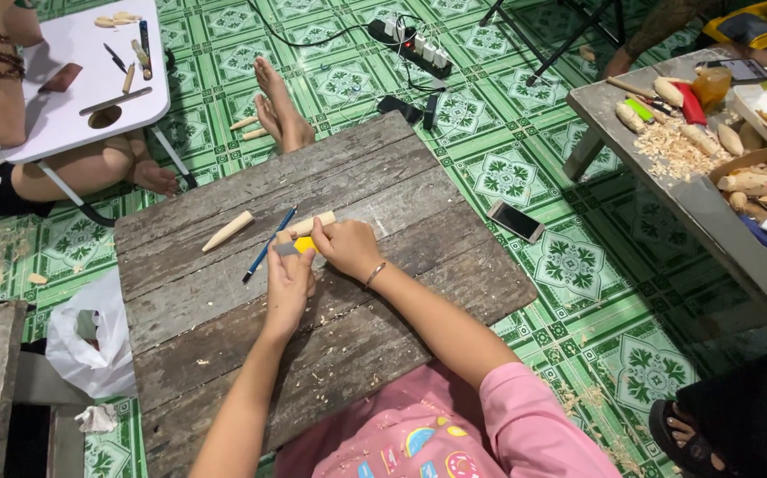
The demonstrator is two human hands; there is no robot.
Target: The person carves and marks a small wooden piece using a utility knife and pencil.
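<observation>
A: Grip state?

B: My left hand (290, 281) and right hand (345, 245) are both closed on one yellow cutter (304, 245), held together over the wooden board (224, 354). Its grey end pokes out by my left fingers.

A: Count of the things around it?

B: One wooden stick (313, 223) touching my right fingers, just beyond the grip. One blue pencil (268, 244) just left of it. One more carved stick (228, 231) further left. One phone (516, 220), a flat rectangle, well right on the floor. One white plastic bag (91, 341), down left of the board.
</observation>
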